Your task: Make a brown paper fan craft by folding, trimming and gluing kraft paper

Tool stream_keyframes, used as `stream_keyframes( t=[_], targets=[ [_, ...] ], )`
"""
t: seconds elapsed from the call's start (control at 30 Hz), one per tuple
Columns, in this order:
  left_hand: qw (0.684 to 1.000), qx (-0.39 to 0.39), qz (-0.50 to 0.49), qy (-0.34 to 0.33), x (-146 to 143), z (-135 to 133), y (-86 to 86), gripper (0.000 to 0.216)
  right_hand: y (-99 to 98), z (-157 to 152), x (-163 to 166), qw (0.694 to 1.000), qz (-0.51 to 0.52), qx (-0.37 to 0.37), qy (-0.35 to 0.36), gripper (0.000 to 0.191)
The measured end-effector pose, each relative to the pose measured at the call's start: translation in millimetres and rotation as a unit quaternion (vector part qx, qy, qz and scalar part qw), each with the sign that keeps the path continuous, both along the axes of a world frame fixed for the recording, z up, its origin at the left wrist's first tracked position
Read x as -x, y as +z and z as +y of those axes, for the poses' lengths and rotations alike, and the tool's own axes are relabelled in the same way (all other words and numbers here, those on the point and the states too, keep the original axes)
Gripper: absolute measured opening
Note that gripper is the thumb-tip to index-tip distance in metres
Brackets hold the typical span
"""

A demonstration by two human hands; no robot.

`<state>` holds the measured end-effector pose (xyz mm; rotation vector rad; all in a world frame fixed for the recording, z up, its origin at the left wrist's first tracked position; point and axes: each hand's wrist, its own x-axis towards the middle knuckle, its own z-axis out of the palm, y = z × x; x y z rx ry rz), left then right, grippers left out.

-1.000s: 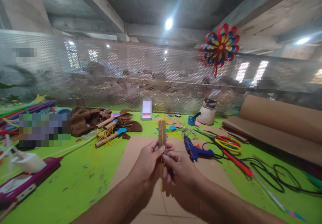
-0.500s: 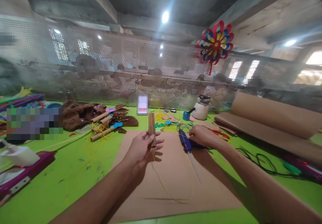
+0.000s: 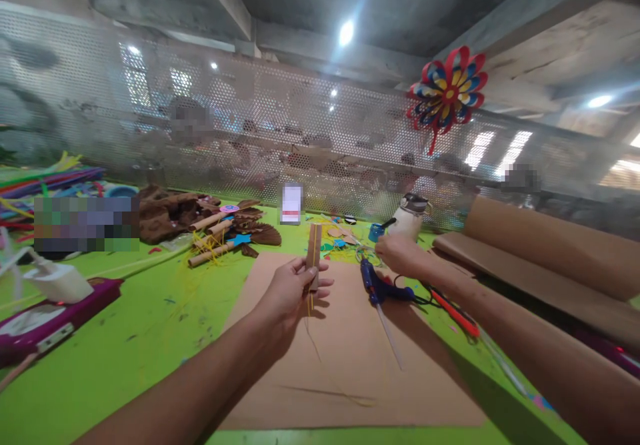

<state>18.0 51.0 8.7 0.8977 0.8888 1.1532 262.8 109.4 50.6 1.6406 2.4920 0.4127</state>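
My left hand point(image 3: 295, 285) is closed on a narrow brown cardboard strip point(image 3: 314, 248), held nearly upright with the thumb across its front. Yellow string point(image 3: 313, 301) runs along the strip and trails below it onto a brown paper sheet point(image 3: 300, 405). Beyond a blue hot glue gun point(image 3: 373, 281), my right hand point(image 3: 403, 255) is bent down with its fingers drawn together; whatever they hold, if anything, is hidden. It is close to a small blue pot point(image 3: 376, 231). The glue gun lies on the sheet, its clear glue stick point(image 3: 391, 338) pointing toward me.
Brown paper tubes point(image 3: 207, 255) and crumpled brown paper point(image 3: 167, 211) lie at left, behind a purple power strip point(image 3: 100, 298). A phone point(image 3: 291, 203) stands at the back beside scraps. Right are a white jug point(image 3: 407, 218), a red-handled item point(image 3: 457, 315) and large brown paper point(image 3: 540, 258).
My right hand has moved away from beside the glue gun, farther back toward the blue pot. More of the glue gun and the red-handled item shows. My left hand still holds the strip.
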Motion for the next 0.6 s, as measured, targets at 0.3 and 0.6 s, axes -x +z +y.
stream_keyframes(
  t=[0.3, 0.6],
  targets=[
    [1.0, -0.013, -0.021, -0.019, 4.8, 3.8, -4.3, 0.01, 21.0, 74.8, -0.7, 0.994, 0.051, -0.019, -0.099, 0.03],
    [0.999, 0.001, -0.018, -0.043, 1.2, 0.5, -1.1, 0.007, -26.3, -34.0, -22.1, 0.992, 0.125, -0.001, -0.016, 0.018]
  ],
)
